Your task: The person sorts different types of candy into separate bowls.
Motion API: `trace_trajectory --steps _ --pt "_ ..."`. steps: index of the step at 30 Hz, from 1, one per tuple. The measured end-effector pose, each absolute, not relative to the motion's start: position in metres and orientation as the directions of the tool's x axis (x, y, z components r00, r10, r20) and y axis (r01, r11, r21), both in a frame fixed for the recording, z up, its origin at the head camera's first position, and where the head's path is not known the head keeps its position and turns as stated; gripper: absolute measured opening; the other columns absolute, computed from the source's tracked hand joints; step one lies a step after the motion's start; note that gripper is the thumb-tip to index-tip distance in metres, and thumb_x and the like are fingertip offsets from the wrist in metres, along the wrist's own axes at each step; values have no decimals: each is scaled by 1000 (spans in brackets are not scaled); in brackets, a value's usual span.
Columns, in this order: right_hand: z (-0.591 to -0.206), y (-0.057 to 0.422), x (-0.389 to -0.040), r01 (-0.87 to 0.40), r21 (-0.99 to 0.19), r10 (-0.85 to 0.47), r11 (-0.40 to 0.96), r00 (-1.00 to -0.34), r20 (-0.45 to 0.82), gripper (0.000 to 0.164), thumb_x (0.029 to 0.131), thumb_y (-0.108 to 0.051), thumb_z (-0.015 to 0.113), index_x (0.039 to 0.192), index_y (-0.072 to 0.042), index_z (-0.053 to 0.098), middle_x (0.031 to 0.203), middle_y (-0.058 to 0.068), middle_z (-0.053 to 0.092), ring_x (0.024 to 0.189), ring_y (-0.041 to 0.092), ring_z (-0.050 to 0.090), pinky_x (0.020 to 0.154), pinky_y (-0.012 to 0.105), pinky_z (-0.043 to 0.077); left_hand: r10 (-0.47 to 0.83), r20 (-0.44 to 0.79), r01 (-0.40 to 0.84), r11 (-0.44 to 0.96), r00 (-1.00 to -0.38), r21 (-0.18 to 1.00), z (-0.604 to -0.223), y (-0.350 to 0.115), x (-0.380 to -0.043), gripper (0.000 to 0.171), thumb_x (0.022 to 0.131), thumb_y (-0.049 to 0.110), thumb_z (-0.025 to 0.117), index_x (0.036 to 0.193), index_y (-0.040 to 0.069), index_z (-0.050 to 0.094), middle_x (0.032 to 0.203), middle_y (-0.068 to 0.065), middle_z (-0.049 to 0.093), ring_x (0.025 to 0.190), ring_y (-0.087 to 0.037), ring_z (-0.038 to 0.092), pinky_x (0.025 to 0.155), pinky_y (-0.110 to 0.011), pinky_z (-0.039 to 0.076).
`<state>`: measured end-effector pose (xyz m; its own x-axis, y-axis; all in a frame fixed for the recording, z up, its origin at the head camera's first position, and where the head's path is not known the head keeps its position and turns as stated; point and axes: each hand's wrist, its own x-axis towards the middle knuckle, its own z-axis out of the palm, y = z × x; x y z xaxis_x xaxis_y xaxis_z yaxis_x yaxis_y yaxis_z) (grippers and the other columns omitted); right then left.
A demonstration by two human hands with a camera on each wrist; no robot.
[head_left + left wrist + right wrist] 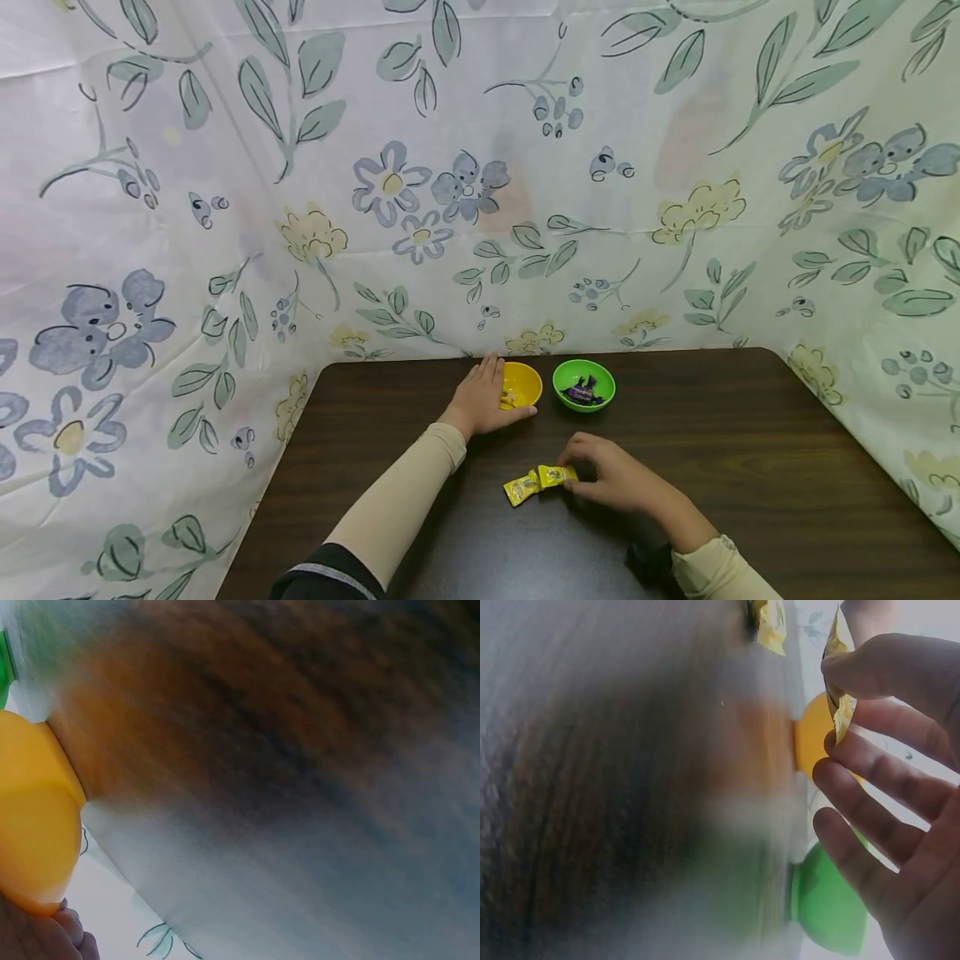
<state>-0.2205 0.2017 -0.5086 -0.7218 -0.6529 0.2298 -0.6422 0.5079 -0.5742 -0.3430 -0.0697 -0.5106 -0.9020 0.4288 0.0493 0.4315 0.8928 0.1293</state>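
Observation:
My left hand point(483, 402) rests against the yellow bowl point(530, 382), its straight fingers along the left side and its thumb across the near side. Yellow-wrapped candy lies inside that bowl, partly covered by the hand. Lower down, my right hand point(611, 477) pinches a yellow-wrapped candy point(556, 476) between thumb and fingers, just over the table. In the right wrist view the wrapper point(843, 712) stands edge-on by the thumb, other fingers spread. Another yellow-wrapped candy point(521, 489) lies immediately left of the pinched one.
A green bowl point(579, 368) with purple-wrapped candies point(583, 392) stands right of the yellow one. Both are near the back edge of the dark wood table point(735, 442). A flower-printed cloth point(465, 275) hangs behind it and along both sides.

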Motion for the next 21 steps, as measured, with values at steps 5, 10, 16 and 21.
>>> trace_trajectory --steps 5,10,16,21 --pt "-507 203 -222 -625 -583 -642 519 -735 216 17 94 -19 81 110 -20 75 109 -8 67 98 7 64 86 32 58 428 58 432 892 -902 136 -512 -70 -344 116 92 87 42 168 1 23 177 -17 22 165 -28 21 134 -43 20" --pt "-507 204 -224 -618 -575 -631 536 -746 213 17 94 -20 82 110 -19 75 109 -7 68 95 9 63 84 30 56 429 60 433 892 -901 128 -511 -69 -344 119 91 90 38 168 1 24 176 -18 23 165 -28 22 134 -44 20" --pt "-504 204 -227 -633 -570 -619 524 -743 255 19 92 -14 83 110 -17 75 107 -6 68 94 13 64 83 31 57 424 46 426 896 -905 123 -510 -69 -344 118 91 90 37 168 2 23 177 -17 22 165 -28 21 134 -44 20" --pt "-503 204 -231 -628 -570 -584 530 -757 292 19 92 -14 83 110 -18 75 106 -7 68 93 14 63 82 29 57 420 45 422 897 -907 133 -510 -69 -344 117 92 89 39 168 2 23 177 -17 21 165 -28 21 134 -44 20"
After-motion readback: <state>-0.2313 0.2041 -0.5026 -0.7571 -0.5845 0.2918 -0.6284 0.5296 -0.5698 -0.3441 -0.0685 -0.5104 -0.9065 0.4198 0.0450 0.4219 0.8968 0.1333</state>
